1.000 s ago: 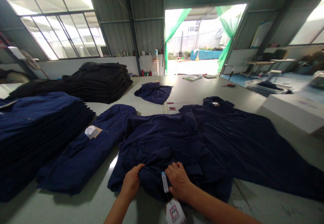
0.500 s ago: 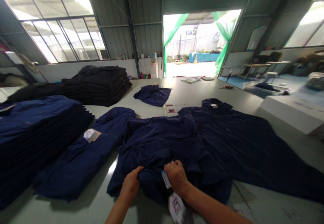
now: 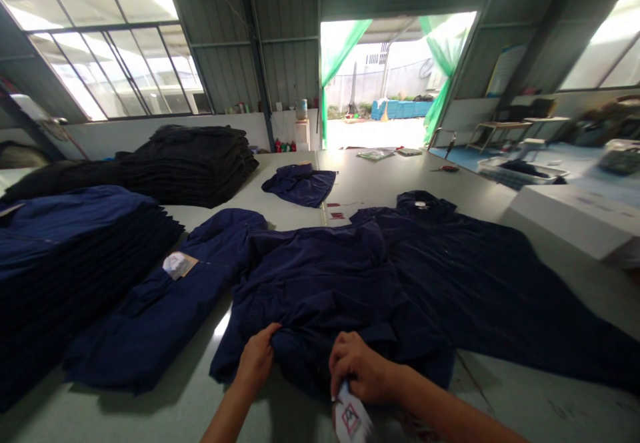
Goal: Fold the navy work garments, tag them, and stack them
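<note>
A dark navy garment (image 3: 320, 269) lies spread in front of me on the table, its near edge bunched up. My left hand (image 3: 259, 356) is closed on that near edge, with the thumb on top of the cloth. Just to the right, my right hand (image 3: 361, 366) is closed with curled fingers at the top of a white hang tag (image 3: 350, 417) bearing a red diamond-shaped logo. The tag dangles below the fingers, partly blurred. Whether these fingers also pinch cloth is hidden. Another navy garment with a collar (image 3: 450, 269) lies flat on the right, overlapping the middle one.
To the left lie a folded navy garment (image 3: 165, 316) with a tag, a tall navy stack (image 3: 85, 249) and a black stack (image 3: 200, 163). A small navy piece (image 3: 301, 186) sits farther back on the pale table (image 3: 370, 183). A white box (image 3: 575, 219) stands right.
My right hand has shifted slightly right and down, its fingers now curled at the hang tag. The small white label by those fingers no longer shows clearly. My left hand keeps its hold.
</note>
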Tool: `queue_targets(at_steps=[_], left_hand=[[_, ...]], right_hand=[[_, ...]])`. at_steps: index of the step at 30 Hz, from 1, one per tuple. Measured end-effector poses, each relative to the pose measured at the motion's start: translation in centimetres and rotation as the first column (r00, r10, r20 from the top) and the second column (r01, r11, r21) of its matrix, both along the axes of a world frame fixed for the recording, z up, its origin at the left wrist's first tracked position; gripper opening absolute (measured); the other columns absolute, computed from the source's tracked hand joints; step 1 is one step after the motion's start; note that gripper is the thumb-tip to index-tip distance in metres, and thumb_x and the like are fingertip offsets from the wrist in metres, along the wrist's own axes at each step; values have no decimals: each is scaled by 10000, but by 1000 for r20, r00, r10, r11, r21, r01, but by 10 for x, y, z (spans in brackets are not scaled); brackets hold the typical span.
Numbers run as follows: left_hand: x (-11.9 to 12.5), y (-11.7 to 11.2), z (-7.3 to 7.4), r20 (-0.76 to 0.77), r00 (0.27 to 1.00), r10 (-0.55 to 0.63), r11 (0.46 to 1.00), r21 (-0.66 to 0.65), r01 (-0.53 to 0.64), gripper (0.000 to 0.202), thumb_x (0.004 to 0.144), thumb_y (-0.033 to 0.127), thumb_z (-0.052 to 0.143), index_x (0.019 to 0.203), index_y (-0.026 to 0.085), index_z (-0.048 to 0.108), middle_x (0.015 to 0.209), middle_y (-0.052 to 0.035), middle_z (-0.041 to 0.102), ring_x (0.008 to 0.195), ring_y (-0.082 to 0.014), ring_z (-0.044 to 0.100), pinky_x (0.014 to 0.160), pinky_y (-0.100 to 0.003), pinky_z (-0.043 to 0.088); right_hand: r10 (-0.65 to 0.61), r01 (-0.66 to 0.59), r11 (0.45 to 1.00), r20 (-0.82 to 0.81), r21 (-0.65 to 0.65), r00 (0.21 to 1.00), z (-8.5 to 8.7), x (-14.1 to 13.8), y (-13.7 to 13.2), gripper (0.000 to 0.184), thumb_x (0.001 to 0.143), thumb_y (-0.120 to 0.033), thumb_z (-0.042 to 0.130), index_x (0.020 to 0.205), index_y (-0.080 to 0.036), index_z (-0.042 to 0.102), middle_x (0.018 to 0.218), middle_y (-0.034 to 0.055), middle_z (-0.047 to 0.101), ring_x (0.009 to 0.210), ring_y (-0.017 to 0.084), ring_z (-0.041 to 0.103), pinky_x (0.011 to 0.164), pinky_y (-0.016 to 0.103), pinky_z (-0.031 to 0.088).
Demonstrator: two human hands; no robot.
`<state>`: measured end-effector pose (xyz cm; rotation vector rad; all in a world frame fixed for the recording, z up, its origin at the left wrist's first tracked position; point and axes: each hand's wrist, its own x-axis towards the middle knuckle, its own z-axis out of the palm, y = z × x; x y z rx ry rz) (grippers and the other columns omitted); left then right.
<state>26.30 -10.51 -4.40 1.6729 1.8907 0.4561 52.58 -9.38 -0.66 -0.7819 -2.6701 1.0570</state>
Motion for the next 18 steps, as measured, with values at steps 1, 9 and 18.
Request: queue_targets(at_steps=[1, 9, 18], left_hand=[[0, 0, 1, 2, 1000, 7, 1000, 1, -7, 566, 651, 26, 328, 1133, 203, 565, 1065, -17, 658, 1026, -145, 570, 902, -247, 409], [-4, -1, -5, 52, 999, -12, 998, 56, 9, 539, 637, 43, 346, 1094, 204, 583, 1056, -14, 655, 1028, -140, 559, 926, -242, 396], [-7, 0, 3, -17, 996, -89, 987, 134, 91, 582, 584, 6, 321, 1065, 209, 579, 1022, -36, 608, 898, -125, 586, 790, -205, 442]], right_hand=[[93, -94, 995, -10, -46, 996, 2, 1, -1, 338, 628, -71, 428, 727, -262, 689, 843, -31, 632, 913, 132, 502, 883, 305, 293], [-212, 182, 976, 350, 118, 913, -6, 36, -10, 1015, 449, -187, 680, 1366, -298, 259, 1435, 127, 257, 1292, 400, 166, 997, 608, 111], [-472, 426, 880, 289, 210, 833, -43, 69, 0, 918, 571, -8, 396, 1407, -241, 95, 1472, 99, 103, 1172, 237, 459, 920, 373, 418]])
